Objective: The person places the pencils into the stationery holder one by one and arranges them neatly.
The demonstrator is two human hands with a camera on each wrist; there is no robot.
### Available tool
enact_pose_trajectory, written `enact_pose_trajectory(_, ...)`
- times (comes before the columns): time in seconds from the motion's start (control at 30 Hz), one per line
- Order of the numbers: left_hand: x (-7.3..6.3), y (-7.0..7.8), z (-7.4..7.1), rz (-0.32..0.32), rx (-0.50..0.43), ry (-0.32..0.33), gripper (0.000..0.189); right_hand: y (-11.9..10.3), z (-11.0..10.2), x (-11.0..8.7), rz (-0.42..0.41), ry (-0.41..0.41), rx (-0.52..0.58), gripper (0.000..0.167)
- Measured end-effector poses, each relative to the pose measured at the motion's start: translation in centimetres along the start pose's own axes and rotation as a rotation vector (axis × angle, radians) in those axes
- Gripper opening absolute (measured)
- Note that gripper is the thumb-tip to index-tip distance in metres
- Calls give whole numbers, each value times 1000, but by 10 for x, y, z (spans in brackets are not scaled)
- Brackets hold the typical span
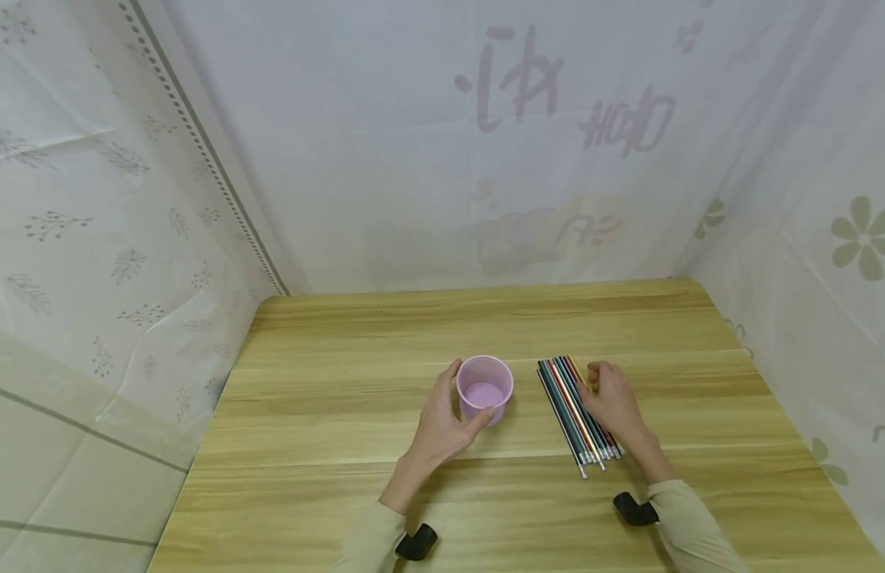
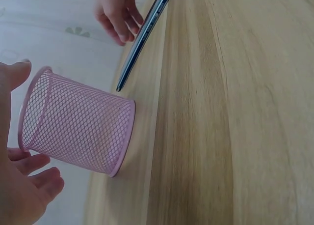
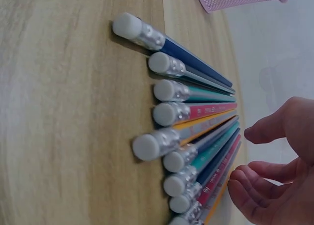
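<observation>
We have a pink mesh cup point(image 2: 81, 122) upright on the wood-grain tabletop point(image 1: 306, 446), mouth up; left hand point(image 1: 442, 426) is round its rim, thumb on the near side, fingers at the far left, all relaxed and spread; we can't tell how firmly it touches. We see a row of pencils point(image 1: 573, 410) lying on the tabletop to the right of the cup, apart from it; white eraser ends point(image 3: 147, 146) face the person; blue, teal, red, yellow and grey among them, a couple jutting nearer; right hand point(image 1: 614, 402) is at the row's right side, fingers loosely bent, thumb apart from them, gripping nothing; we can't tell whether it touches the pencils. We also note beige sleeves point(image 1: 371, 533), a black bent piece point(image 1: 416, 543) by each one, pale printed cloth point(image 1: 385, 159) behind.
</observation>
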State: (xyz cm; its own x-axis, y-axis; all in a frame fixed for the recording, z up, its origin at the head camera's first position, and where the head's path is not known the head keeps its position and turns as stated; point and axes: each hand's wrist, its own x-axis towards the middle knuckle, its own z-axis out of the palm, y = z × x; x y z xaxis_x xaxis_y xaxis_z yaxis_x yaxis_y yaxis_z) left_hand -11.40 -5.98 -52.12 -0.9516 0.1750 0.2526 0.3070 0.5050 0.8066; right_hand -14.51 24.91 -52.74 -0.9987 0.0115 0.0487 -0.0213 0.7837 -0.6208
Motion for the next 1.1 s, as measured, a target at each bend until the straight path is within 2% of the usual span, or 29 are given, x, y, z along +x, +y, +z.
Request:
enact_pose_trajectory(0.3, 5, -2, 4, 37, -27, 15, 96, 4, 4, 4, 69, -9, 20, 32)
enact_pose_trajectory(0.57, 10, -4, 5, 71, -48, 4, 96, 5, 5, 9, 117, -28, 2, 29)
enact_pose_trajectory(0.87, 10, -7, 5, 42, -104, -17, 97, 0, 0, 13, 146, -81, -12, 28)
enact_pose_trajectory(1.1, 10, -8, 5, 13, -136, -32, 93, -6, -6, 12, 145, -78, 27, 27)
